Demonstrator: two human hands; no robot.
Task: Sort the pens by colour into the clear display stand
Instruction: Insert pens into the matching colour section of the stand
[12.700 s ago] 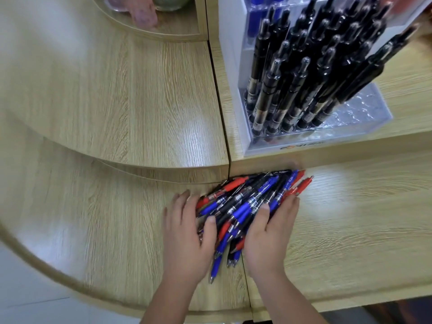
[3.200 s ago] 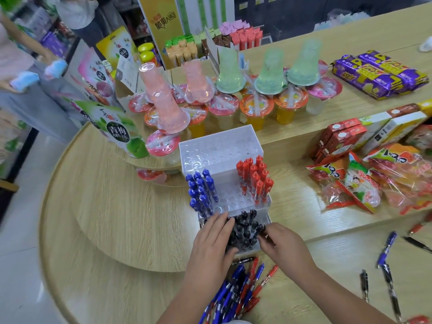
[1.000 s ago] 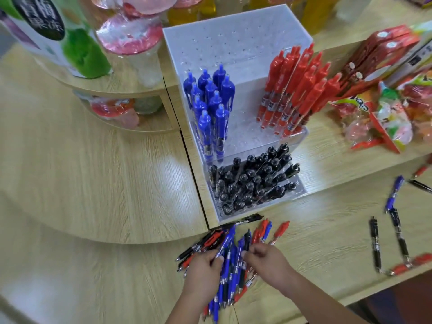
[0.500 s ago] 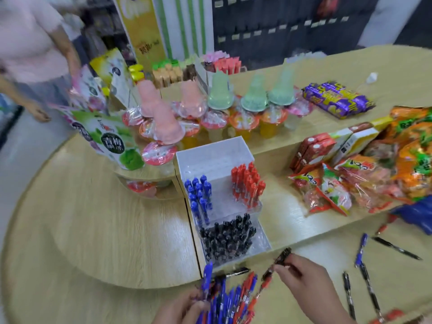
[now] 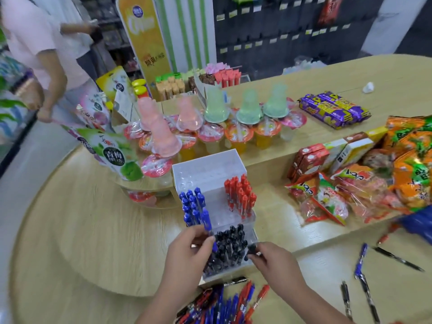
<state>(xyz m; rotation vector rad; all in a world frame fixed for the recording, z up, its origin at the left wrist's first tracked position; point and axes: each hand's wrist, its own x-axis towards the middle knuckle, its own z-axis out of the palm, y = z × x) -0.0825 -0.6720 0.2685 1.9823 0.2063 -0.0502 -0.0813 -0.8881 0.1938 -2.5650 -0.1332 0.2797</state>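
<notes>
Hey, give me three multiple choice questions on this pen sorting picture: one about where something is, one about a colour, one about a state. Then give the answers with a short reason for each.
1. Where in the display stand are the black pens?
A. Front, lowest tier
B. Top tier
C. Middle tier, left side

2. What colour is the pen that the left hand holds?
A. Red
B. Black
C. Blue

3. What is the state of the stand's top tier?
A. Full of pens
B. No pens in it
C. Covered by a lid

Answers:
1 A: the black caps fill the tier nearest the person.
2 C: its blue cap rises beside the blue pens on the middle tier.
3 B: only bare holes show there, and the red pens stand one tier lower.
</notes>
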